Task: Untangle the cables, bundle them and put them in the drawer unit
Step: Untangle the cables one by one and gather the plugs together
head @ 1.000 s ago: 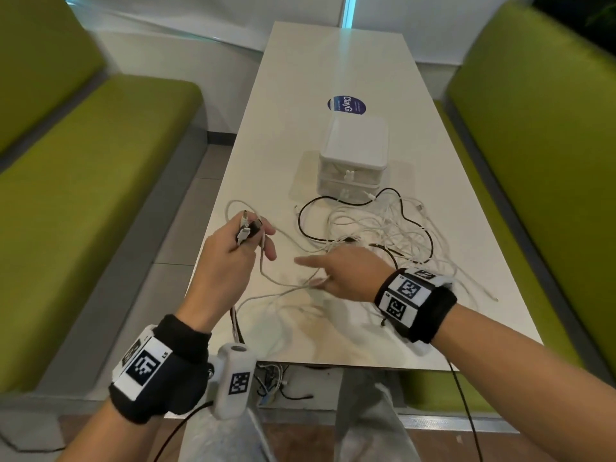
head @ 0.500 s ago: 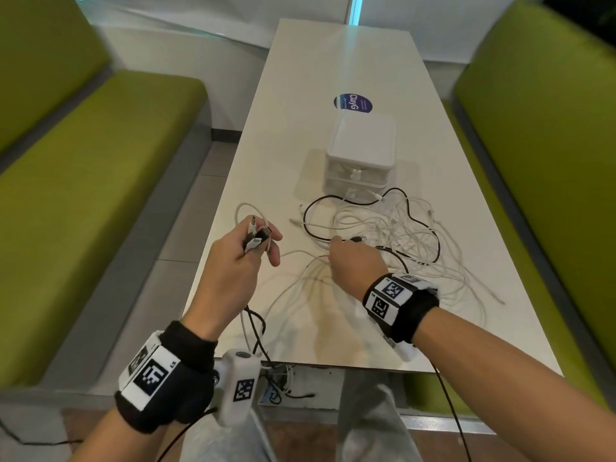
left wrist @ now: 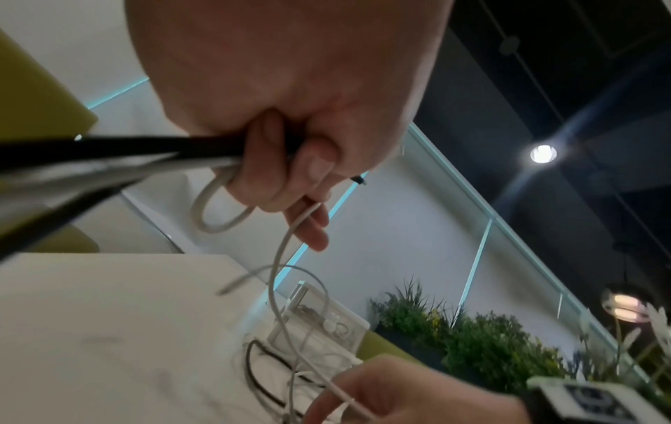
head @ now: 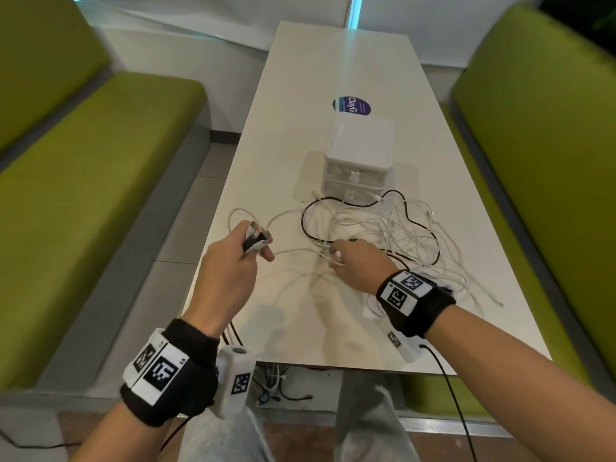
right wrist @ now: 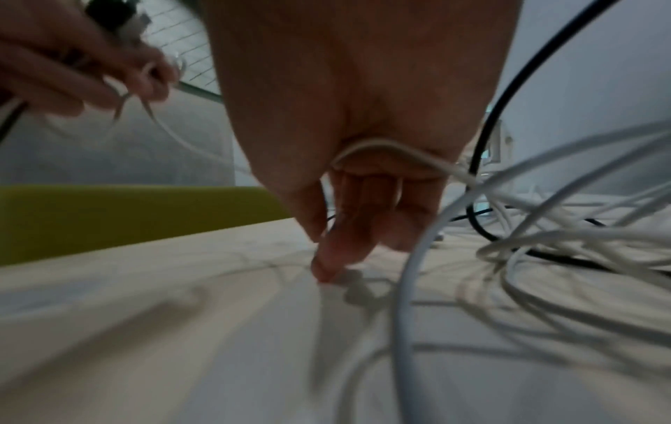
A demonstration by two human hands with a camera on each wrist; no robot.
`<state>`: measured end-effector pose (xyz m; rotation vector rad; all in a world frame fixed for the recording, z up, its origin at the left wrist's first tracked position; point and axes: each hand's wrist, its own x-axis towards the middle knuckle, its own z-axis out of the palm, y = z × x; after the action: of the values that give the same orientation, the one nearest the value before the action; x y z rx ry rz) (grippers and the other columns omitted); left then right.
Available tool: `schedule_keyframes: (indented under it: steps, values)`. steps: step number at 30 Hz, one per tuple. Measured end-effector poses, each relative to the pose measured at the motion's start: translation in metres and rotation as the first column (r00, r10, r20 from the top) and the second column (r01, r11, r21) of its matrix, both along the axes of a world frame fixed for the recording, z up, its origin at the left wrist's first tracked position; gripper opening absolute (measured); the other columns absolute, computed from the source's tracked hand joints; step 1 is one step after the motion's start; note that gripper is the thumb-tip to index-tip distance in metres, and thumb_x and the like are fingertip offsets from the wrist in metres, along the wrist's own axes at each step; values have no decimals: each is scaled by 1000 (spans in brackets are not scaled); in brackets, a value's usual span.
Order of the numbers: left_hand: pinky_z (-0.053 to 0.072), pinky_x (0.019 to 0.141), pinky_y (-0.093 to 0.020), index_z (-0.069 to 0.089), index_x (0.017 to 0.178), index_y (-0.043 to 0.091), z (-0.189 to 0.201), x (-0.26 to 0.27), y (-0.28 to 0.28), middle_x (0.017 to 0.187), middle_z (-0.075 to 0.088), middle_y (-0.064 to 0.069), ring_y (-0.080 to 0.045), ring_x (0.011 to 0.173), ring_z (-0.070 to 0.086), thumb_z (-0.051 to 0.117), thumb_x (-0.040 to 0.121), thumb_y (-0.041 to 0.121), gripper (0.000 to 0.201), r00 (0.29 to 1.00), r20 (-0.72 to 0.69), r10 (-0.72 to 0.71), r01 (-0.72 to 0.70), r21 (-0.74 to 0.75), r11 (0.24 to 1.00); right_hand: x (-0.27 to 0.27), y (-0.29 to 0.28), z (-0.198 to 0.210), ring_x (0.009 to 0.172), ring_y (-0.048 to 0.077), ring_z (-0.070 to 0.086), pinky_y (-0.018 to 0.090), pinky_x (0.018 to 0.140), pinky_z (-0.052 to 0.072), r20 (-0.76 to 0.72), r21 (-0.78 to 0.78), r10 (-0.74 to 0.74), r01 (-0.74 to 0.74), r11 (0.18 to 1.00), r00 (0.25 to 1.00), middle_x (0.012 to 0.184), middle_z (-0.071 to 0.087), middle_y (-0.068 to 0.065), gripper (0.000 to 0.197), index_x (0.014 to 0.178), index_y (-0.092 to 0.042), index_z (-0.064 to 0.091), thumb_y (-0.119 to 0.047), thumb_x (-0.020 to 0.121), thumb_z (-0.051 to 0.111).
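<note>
Left of the white plastic drawer unit (head: 358,155), the left hand (head: 230,265) grips black and white cable ends (head: 255,240), plugs pointing up-right. Just before the unit the tangled white and black cables (head: 383,235) sprawl sideways; the right hand (head: 358,265) pinches one white strand.

White table (head: 333,78): cables (head: 393,228), drawer unit (head: 360,151).

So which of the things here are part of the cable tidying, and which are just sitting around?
Part of the job:
- tangled cables on the table
- cable ends gripped in the left hand
- white cable pinched by the right hand
- drawer unit

Just there:
- round sticker
- green benches
</note>
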<state>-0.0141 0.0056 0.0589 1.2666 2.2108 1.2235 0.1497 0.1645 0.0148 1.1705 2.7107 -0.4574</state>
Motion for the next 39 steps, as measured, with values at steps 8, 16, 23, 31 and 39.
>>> schedule_keyframes:
  steps: [8,16,23,31,39]
  values:
    - [24,53,-31,43,74,16,-12,19,5,71,52,1,-25,66,46,47,93,7,21,955,-270,-124,51,-260,964,24,4,14,100,20,63,31,82,50,-149,17,38,-35,999,988,102,71,-3,34,127,-31,61,-35,93,56]
    - [43,69,-36,51,82,19,-14,61,23,84,68,-3,-25,82,60,49,94,12,14,956,-77,-284,260,-228,938,25,-11,20,58,24,53,32,55,43,-274,54,-129,149,987,953,54,53,2,48,56,-16,53,-48,92,48]
    - [34,56,-33,57,78,19,-16,80,43,66,56,4,-20,66,50,48,95,13,19,990,49,-132,137,-113,984,38,-24,28,75,30,53,37,61,39,-246,1,123,-126,992,962,82,61,7,13,99,-15,44,-28,95,43]
    - [29,60,-33,46,86,17,-20,74,54,74,53,3,-23,72,49,49,99,22,15,963,49,-263,268,-215,939,48,-25,21,67,19,45,32,65,34,-268,-30,237,-254,967,934,68,41,-10,15,86,-22,35,-24,101,38]
    - [37,61,-32,50,89,18,-14,62,52,71,54,8,-12,64,48,49,98,12,10,969,220,-111,81,137,987,55,-17,12,60,10,46,34,60,36,-369,-76,174,-216,973,913,65,47,-8,22,91,-26,35,-44,103,29]
